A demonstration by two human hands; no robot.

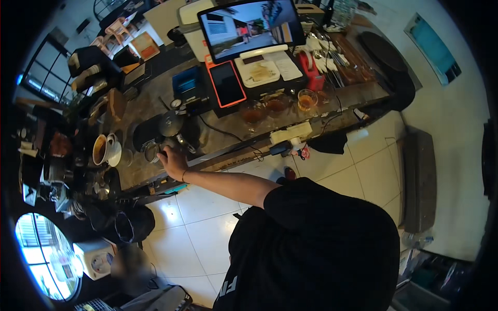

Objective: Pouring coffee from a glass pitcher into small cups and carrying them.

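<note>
My right hand reaches left over the dark worktop, fingers curled at the rim of a small glass vessel. The fingertips look closed on its side, though the far side of the grip is hidden. Just behind stands a dark metal kettle with a round lid and a handle. Left of the glass, a white cup with a brown inside stands beside a white dripper-like piece. My left hand is out of view.
Glasses of amber drink stand near the counter's front edge. Behind them are a red-framed tablet, a white scale, a red tape dispenser and a monitor. A cable crosses the worktop. Another person is at lower left.
</note>
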